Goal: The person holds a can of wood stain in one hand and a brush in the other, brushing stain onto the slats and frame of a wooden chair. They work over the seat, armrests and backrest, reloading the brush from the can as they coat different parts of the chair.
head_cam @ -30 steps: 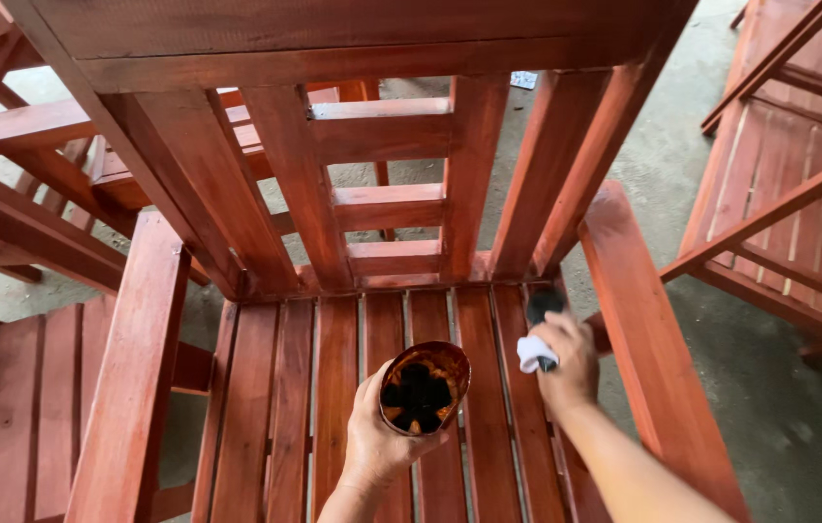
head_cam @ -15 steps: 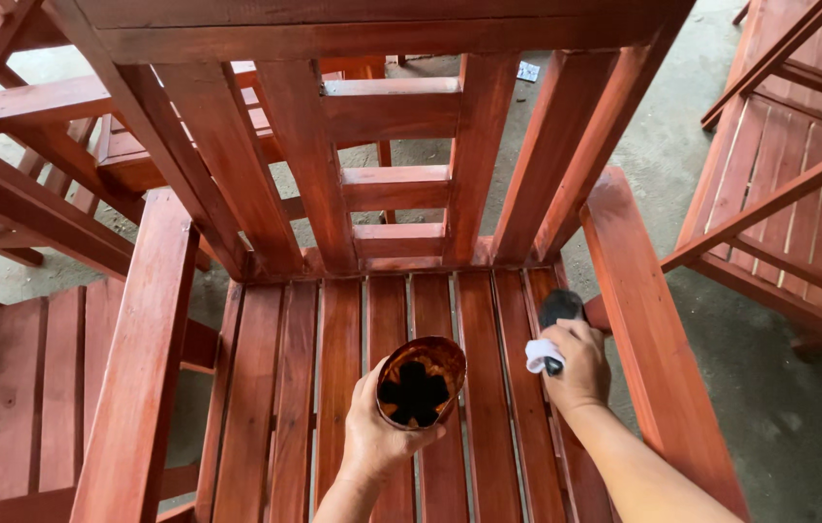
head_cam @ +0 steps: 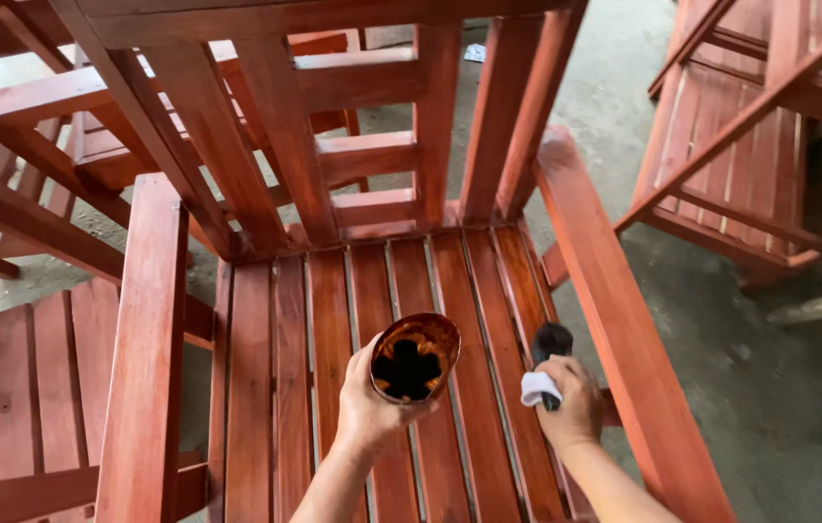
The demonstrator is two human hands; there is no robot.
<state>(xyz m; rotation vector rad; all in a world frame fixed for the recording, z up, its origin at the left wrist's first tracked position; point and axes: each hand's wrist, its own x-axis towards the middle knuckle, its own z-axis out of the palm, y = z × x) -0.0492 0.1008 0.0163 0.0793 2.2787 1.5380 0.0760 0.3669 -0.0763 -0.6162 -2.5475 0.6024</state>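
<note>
The left hand (head_cam: 372,412) covers the lower body of a round stain-smeared cup (head_cam: 415,356), its dark contents too murky to identify. The right hand (head_cam: 571,402) hides the handle of a dark-headed applicator wrapped in white cloth (head_cam: 545,363). The reddish-brown slatted wooden chair (head_cam: 334,329) is cut off at the top and bottom edges; both forearms leave the frame below.

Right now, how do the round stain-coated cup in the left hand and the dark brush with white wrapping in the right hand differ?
The round stain-coated cup is wide and open-mouthed; the dark brush with white wrapping is narrow. The cup is held above the slats, while the brush tip meets a slat. The left hand grips the cup and the right hand the brush.
</note>
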